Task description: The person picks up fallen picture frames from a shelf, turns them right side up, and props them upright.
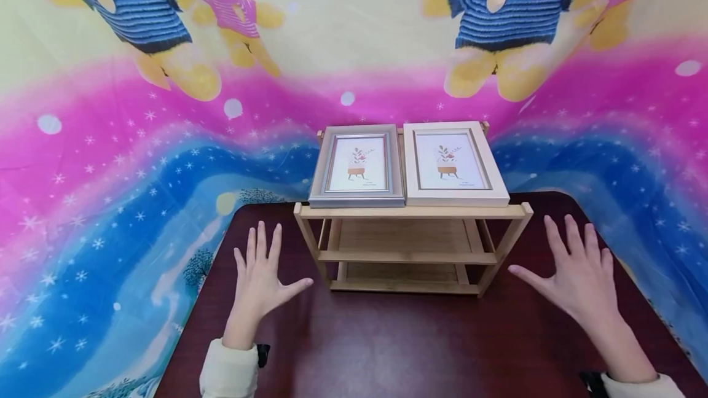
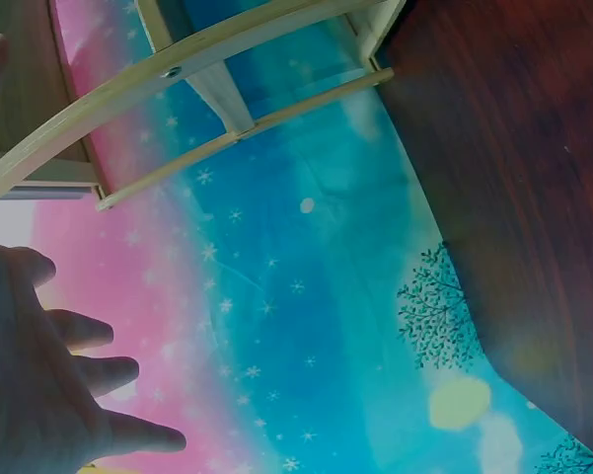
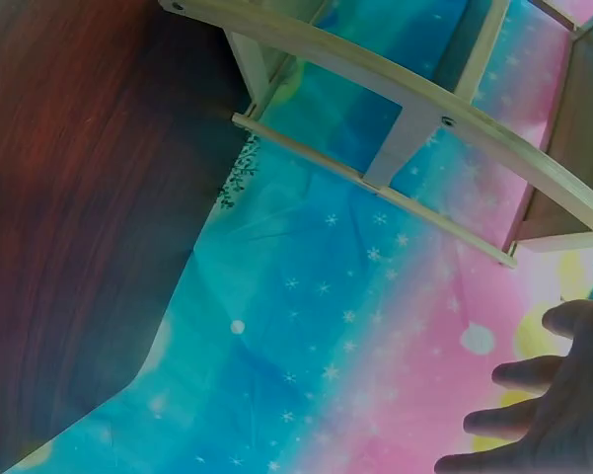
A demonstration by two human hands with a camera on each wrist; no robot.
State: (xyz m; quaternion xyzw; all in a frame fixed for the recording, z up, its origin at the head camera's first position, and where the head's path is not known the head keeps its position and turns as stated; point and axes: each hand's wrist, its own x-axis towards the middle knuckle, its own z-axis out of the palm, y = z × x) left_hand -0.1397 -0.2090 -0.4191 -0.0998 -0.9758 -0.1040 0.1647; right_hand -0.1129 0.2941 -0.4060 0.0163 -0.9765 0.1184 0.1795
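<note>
Two picture frames lie side by side on the top shelf of a light wooden rack (image 1: 409, 257). The silver-grey picture frame (image 1: 318, 171) is on the left, the cream picture frame (image 1: 495, 171) on the right; each shows a potted-plant print. My left hand (image 1: 262, 281) is spread to the left of the rack, touching nothing, its thumb toward the rack. On the other side my right hand (image 1: 581, 275) is spread likewise, apart from the rack. In the wrist views, the left hand (image 2: 30, 375) and right hand (image 3: 548, 405) show spread fingers beside the rack's side rails.
The rack stands toward the back of a dark red-brown table (image 1: 387, 343) with rounded corners. Its two lower shelves show nothing on them. Behind and around the table hangs a pink, blue and cream cloth (image 1: 354, 35) printed with bears and snowflakes.
</note>
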